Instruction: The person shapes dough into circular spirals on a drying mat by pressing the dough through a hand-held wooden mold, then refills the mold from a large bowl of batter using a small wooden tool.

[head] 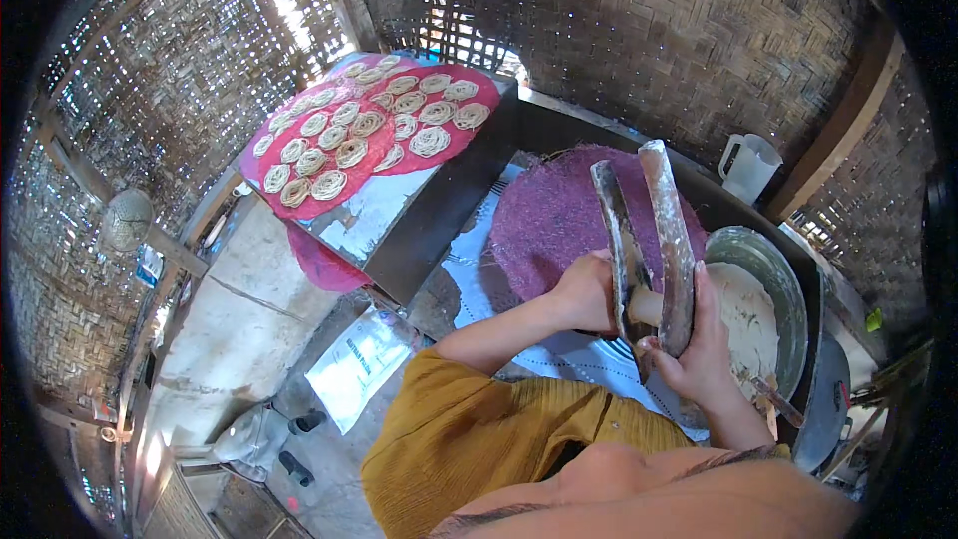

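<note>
A two-armed wooden press, dusted with pale flour or dough, is held between my hands above a round purple woven mat (535,217). My left hand (587,296) grips the press's darker left arm (615,217). Around the lower part of its right arm (667,239) my right hand (707,355) is closed, thumb at the bottom end. Between the two arms sits a pale cylindrical piece (645,307); whether it is a plunger or dough I cannot tell. Just right of my right hand, a metal basin (795,322) holds a mass of pale dough (745,314).
Pale noodle nests (329,185) lie on round red mesh mats (449,146) atop a dark-sided box (441,221). A translucent jug (750,165) stands behind the basin. A wooden-handled utensil (778,400) lies by the basin's near edge. On the floor are a printed white sack (359,367) and dark sandals (296,468).
</note>
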Tool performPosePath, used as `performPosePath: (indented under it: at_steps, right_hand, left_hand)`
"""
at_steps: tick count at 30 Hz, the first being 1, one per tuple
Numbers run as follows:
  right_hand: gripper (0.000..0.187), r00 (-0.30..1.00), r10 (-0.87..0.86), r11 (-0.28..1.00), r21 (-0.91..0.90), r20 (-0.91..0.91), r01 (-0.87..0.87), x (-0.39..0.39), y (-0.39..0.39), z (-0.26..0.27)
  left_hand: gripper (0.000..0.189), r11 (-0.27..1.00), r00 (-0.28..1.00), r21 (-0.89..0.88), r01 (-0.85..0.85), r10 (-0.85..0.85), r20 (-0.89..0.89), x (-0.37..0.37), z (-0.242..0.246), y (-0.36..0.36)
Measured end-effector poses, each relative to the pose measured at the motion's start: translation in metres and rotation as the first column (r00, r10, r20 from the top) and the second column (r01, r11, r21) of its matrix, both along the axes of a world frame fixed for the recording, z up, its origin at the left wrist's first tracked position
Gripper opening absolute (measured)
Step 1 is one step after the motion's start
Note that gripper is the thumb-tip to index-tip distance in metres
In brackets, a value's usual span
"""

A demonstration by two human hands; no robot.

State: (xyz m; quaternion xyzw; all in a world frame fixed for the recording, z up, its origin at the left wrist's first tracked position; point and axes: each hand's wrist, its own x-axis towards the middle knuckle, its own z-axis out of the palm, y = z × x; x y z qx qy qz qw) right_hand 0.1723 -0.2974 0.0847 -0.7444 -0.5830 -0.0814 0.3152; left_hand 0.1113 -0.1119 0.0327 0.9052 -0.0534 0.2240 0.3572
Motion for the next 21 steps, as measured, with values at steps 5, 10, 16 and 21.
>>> performPosePath:
  at_steps: [5,10,16,21]
  right_hand:
    - [0.092,0.938,0.124,0.992,0.068,-0.324,-0.108,0.021,0.012,-0.001]
    - [0.087,-0.061,0.011,0.878,0.039,-0.998,-0.477,0.041,-0.021,-0.026]
    - [0.099,-0.386,0.051,0.728,0.299,-0.921,-0.617,0.031,-0.031,-0.032]
    - [0.101,-0.374,-0.006,0.706,0.261,-0.927,-0.658,0.064,-0.038,-0.023]
  left_hand:
    - [0.043,0.969,0.995,-0.227,-0.099,0.09,-0.048,0.003,-0.014,0.009]
    - [0.078,0.736,0.895,-0.589,0.333,-0.443,-0.048,0.009,-0.003,0.044]
    - [0.109,-0.315,0.31,-0.473,0.823,-0.449,0.838,0.026,0.095,0.056]
    - [0.103,-0.249,0.362,-0.488,0.836,-0.419,0.833,0.032,0.104,0.059]
